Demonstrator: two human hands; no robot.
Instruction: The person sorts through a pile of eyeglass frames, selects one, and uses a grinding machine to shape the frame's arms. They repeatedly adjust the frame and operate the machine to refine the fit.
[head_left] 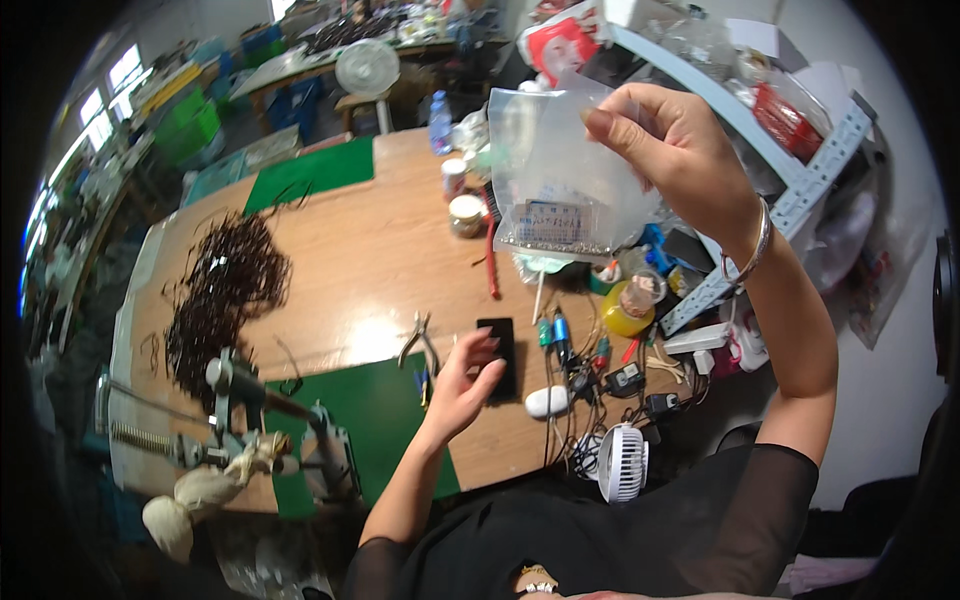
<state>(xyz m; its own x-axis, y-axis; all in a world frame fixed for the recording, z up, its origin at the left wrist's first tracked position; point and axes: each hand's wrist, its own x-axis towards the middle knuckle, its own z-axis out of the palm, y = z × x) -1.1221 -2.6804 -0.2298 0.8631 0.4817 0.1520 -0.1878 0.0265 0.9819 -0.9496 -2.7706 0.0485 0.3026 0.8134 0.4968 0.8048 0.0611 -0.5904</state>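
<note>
My right hand (655,140), raised at the upper right, pinches the top of a clear plastic bag (540,150) that hangs with a printed label and small metallic bits along its bottom. My left hand (468,375) rests on or just above a black phone (498,353) at the table's middle, its fingers loosely curved and apart with nothing visible in them. Pliers (414,342) lie just left of it, on the edge of a green mat (352,408).
A wooden table (370,250) holds dark looped cords (225,280), a metal press (295,420) at front left, jars (466,215), a bottle (438,122), cables, chargers and a small white fan (622,462). A cluttered metal shelf (820,178) stands right; other worktables stand behind.
</note>
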